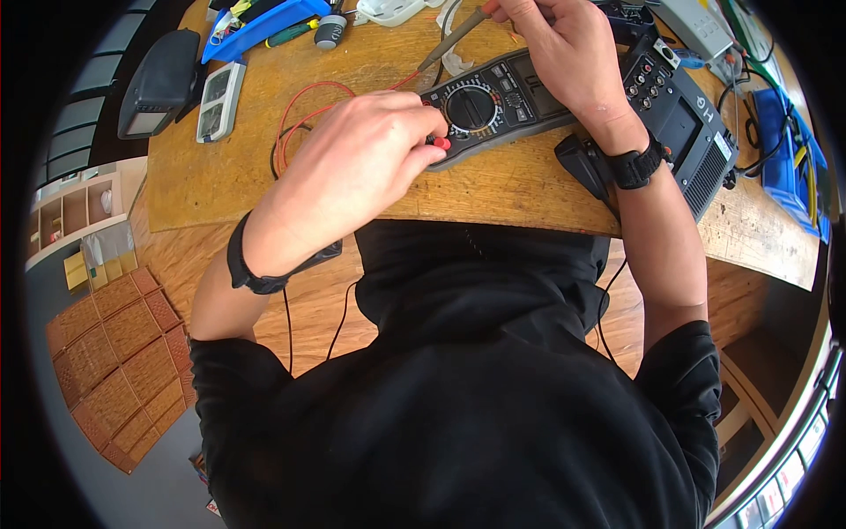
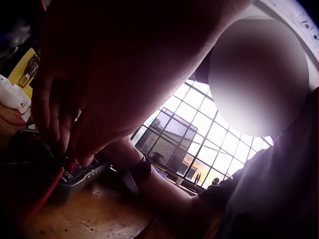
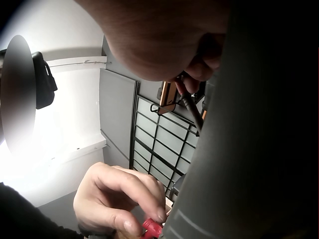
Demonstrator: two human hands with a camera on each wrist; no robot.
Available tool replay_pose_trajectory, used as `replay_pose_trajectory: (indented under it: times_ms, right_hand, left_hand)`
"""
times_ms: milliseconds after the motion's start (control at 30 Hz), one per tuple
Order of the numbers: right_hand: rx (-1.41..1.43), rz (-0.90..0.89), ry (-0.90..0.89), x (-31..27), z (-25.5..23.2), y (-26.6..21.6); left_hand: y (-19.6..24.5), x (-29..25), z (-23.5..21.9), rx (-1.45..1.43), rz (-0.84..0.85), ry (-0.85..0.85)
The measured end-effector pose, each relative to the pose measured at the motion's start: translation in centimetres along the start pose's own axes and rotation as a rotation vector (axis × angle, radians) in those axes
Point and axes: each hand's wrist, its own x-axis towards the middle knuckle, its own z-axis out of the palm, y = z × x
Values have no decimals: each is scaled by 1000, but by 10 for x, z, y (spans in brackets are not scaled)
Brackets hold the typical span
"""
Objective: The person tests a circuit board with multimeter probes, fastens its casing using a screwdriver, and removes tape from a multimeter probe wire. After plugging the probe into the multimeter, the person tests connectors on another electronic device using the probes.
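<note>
A black multimeter with a round dial lies on the wooden table. At its left end my left hand pinches a red plug between thumb and fingers; the left wrist view shows the red plug at the meter's edge with a red lead running from it. Above the meter's screen end, my right hand grips the red end of a grey probe. In the right wrist view the probe sticks out from the curled fingers.
A black device with knobs and sockets stands right of the meter. Red wire loops lie left of it. At the back left are a blue tray, a screwdriver and a clear-lidded case. A blue bin sits far right.
</note>
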Motion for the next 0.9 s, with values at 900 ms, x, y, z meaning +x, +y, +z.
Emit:
replay_pose_trajectory:
  times_ms: [900]
  right_hand:
    - [-16,-2,0,-1,-2,-7]
  left_hand:
    - [-12,10,2,-53,63,-7]
